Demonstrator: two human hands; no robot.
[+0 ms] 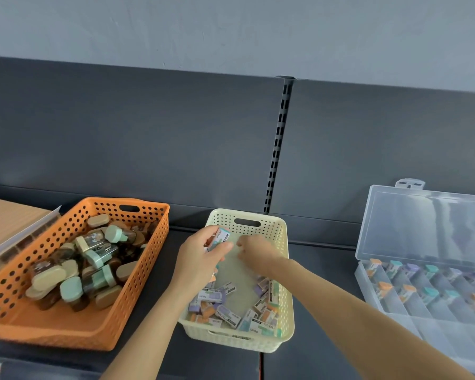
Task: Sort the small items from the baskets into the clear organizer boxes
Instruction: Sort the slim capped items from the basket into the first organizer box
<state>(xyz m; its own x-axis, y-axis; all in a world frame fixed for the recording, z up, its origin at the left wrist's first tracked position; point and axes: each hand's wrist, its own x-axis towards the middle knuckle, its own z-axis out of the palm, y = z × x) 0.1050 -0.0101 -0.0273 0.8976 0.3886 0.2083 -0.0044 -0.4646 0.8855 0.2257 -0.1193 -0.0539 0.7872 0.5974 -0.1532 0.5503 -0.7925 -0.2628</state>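
Note:
A cream perforated basket (281,272) sits in the middle of the dark shelf, with several small wrapped erasers (225,311) piled at its near end. My left hand (200,256) is over the basket's far left side and holds a few erasers (220,238) in curled fingers. My right hand (255,249) is just to the right of it inside the basket, fingers bent toward the left hand; whether it pinches anything is hidden. A clear organizer box (422,305) lies open at the right, erasers standing in its back compartments.
An orange perforated basket (137,270) at the left holds several small brown bottles with beige and mint caps. A cardboard box (8,223) lies at the far left edge. The organizer's lid (428,226) stands up against the dark back panel.

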